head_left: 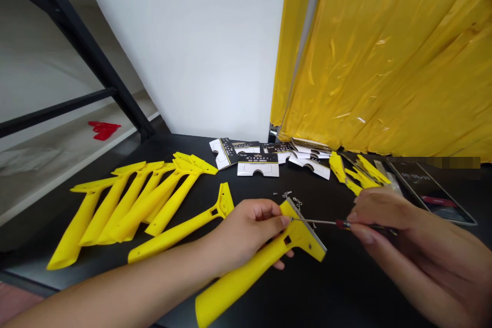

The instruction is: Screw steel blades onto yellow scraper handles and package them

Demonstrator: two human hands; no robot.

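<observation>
Yellow plastic scraper (249, 279) sits gripped in the left hand (246, 236), closed around its neck to steady it against the red-handled screwdriver (342, 224), pinched in the nearly closed right hand (417, 228). Loose screws (288, 197) lie just beyond the left hand.

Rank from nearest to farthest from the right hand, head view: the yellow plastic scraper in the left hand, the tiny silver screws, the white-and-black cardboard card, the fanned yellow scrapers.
From the right hand:
1. Yellow plastic scraper, just left, in the left hand.
2. Tiny silver screws, left, on the black table.
3. White-and-black cardboard card, farther left, toward the back.
4. Fanned yellow scrapers, far left.
</observation>
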